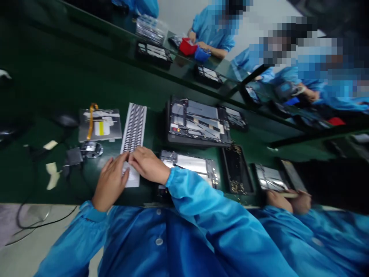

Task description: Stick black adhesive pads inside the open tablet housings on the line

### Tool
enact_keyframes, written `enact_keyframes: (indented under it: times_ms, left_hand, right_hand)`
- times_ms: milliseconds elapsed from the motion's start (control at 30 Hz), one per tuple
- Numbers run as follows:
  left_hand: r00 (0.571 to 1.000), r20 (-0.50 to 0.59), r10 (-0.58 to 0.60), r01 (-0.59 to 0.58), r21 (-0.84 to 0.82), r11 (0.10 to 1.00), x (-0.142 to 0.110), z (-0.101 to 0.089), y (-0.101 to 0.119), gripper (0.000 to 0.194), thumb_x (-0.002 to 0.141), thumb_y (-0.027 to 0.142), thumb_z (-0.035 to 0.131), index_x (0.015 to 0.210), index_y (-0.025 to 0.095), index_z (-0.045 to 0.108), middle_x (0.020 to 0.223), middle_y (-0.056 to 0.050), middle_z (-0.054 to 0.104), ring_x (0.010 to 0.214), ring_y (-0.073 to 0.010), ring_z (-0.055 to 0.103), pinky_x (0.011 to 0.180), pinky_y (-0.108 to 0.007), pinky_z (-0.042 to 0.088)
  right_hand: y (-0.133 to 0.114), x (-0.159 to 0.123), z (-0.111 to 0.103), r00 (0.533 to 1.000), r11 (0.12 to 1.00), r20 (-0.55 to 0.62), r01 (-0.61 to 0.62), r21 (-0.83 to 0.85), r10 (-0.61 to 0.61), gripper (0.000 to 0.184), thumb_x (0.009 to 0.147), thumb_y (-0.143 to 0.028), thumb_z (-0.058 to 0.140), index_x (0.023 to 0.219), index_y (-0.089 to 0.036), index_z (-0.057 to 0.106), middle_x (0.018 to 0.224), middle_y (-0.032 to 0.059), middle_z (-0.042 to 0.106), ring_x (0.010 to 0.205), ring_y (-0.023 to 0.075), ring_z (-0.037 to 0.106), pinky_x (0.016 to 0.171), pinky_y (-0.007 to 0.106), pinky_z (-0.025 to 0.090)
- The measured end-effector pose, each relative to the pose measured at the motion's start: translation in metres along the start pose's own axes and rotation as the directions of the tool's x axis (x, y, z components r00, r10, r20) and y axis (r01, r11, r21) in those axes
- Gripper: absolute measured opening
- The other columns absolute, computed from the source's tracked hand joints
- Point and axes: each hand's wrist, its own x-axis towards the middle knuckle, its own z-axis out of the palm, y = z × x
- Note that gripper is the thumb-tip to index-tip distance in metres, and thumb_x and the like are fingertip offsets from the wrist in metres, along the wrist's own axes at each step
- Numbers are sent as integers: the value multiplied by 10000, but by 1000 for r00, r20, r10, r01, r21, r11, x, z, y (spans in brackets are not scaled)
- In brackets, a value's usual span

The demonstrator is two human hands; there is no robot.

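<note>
Since the patterned sheet (133,127) lies near the desk's (75,195) near edge, both hands presumably reach it easily. Left hand (112,181) rests over its left edge, probably steadying; right hand (147,163) curls in from the right. Whether either pinches it: can't tell. Opened device (191,161) just right, likely for handy access.

Electronics workshop: device parts (201,111), blue smocks (184,234)
</note>
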Motion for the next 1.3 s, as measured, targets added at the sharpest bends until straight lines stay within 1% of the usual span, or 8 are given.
enact_keyframes:
  times_ms: [100,200,300,400,500,600,667,1300]
  left_hand:
    - [998,-10,66,-66,42,997,4,-3,0,445,991,286,423,1424,183,443,1412,-105,585,1320,-267,541,1146,-500,373]
    - [981,-176,83,-70,78,994,1,-9,28,347,955,276,539,1287,189,584,1405,-97,588,1339,-297,519,1137,-519,389]
    - [955,-259,146,-160,-36,986,-10,-7,89,285,910,224,621,1192,186,638,1255,-98,670,1237,-263,597,1080,-468,464]
    - [912,-132,388,-406,-161,900,-21,14,153,319,917,157,597,1234,184,626,1251,-91,682,1245,-239,592,1095,-446,456]
    - [858,-72,509,-513,-171,841,-24,49,192,336,918,123,581,1250,151,622,1343,-108,639,1303,-247,552,1130,-437,425]
    - [848,-35,528,-528,-128,839,-22,74,201,324,933,134,559,1250,149,626,1346,-107,638,1286,-242,566,1125,-416,423]
    - [853,-21,521,-520,-110,847,-21,81,199,313,944,154,548,1246,153,629,1329,-104,649,1265,-239,580,1111,-407,430]
    - [833,-13,553,-553,-56,831,-17,82,199,324,930,193,584,1251,189,628,1292,-93,666,1228,-243,596,1085,-411,427]
  right_hand:
    - [6,-62,-63,952,968,-302,35,249,44,88,1015,-206,485,947,-202,540,957,48,569,950,181,565,874,334,483]
    - [5,-156,-100,853,958,-456,-155,243,254,74,995,-160,504,974,-216,547,1029,58,533,1013,188,549,922,359,465]
    - [7,-236,-87,853,929,-370,-322,183,368,107,985,-128,507,1009,-222,551,1103,81,536,1070,197,557,936,362,484]
    - [12,-273,-56,881,921,-271,-376,98,389,94,998,-146,498,1033,-219,545,1131,103,560,1094,211,578,935,376,521]
    - [18,-279,-39,891,926,-271,-377,1,363,86,1010,-166,486,1046,-209,551,1138,117,576,1100,221,586,944,398,544]
    - [24,-276,-39,903,931,-278,-358,-69,326,99,1019,-177,472,1046,-198,565,1126,121,592,1080,220,594,932,395,560]
    - [28,-273,-42,915,935,-268,-338,-105,300,117,1022,-178,461,1036,-186,577,1104,120,608,1064,222,598,919,391,564]
    - [29,-266,-41,927,903,-183,-364,-228,328,155,1011,-165,489,1044,-154,641,1111,109,664,974,235,596,844,387,527]
